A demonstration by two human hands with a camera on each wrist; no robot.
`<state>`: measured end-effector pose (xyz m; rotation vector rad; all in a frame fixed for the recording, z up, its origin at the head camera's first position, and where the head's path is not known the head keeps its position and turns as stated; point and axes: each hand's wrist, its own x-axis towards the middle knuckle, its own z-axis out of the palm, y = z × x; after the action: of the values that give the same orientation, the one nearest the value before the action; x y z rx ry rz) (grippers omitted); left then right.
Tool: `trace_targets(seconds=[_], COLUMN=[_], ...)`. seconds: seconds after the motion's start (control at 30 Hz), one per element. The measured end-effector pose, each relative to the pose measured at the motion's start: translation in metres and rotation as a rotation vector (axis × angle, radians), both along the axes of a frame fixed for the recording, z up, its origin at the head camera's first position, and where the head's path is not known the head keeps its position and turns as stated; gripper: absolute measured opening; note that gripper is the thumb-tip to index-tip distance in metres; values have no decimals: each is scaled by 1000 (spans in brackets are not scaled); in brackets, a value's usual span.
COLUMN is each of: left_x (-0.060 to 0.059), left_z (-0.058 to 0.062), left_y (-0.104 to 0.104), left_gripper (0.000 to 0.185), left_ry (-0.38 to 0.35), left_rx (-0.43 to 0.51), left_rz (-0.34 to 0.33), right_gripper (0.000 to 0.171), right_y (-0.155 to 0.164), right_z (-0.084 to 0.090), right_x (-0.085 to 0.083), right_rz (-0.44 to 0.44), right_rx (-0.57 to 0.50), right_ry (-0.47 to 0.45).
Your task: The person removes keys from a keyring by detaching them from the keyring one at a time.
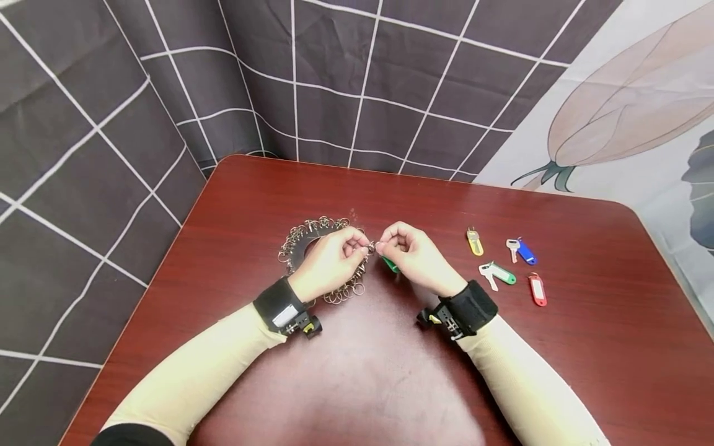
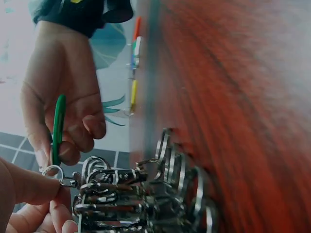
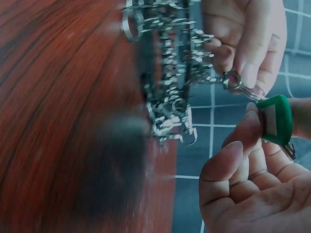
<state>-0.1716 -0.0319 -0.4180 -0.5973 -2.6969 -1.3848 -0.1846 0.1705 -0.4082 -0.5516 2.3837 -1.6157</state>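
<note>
Nearest the person, both sleeved forearms cross the red-brown surface (image 1: 390, 371), each wrist in a black strap. The left hand (image 1: 329, 260) is curled, its fingers (image 2: 34, 187) pinching a small split ring (image 2: 52, 171) between thumb and forefinger; that ring hangs from a clasp at the edge of the large ring of key clasps (image 1: 312, 238), which lies flat on the surface partly under the left hand. The right hand (image 1: 415, 254) is curled as well, its fingers (image 3: 243, 133) gripping a green key tag (image 3: 274, 119) between thumb and forefinger, the other fingers folded loosely beneath. The tag's metal end meets the small split ring just where the two hands' fingertips come together, slightly above the surface; whether the tag is already threaded onto the ring cannot be told. The rest of the clasp bundle trails down and away from the left fingers toward the surface.

Further off to the right, well apart from both hands, lie a yellow tag (image 1: 475, 242), a key with a blue tag (image 1: 523, 251), a key with a green tag (image 1: 498, 273) and a red tag (image 1: 537, 289). Behind the surface hangs a dark checked cloth (image 1: 167, 80).
</note>
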Motion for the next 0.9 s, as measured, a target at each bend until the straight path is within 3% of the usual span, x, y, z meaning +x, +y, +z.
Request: trace_targets(seconds=[0.23,0.37,0.9], left_x=[-6,-12,0], left_z=[5,5,18], left_y=[-6,-6,-4], left_gripper=[7,6,7], left_ry=[86,122,291], left_rx=[-99,-156,-356], left_rz=[1,-16,-127], right_gripper=[10,9,7], right_y=[-1,-1,2], right_z=[7,10,13], right_x=[-4,-4,9], right_rz=[56,47,56], right_rx=[206,268,232], right_ry=[231,292,157])
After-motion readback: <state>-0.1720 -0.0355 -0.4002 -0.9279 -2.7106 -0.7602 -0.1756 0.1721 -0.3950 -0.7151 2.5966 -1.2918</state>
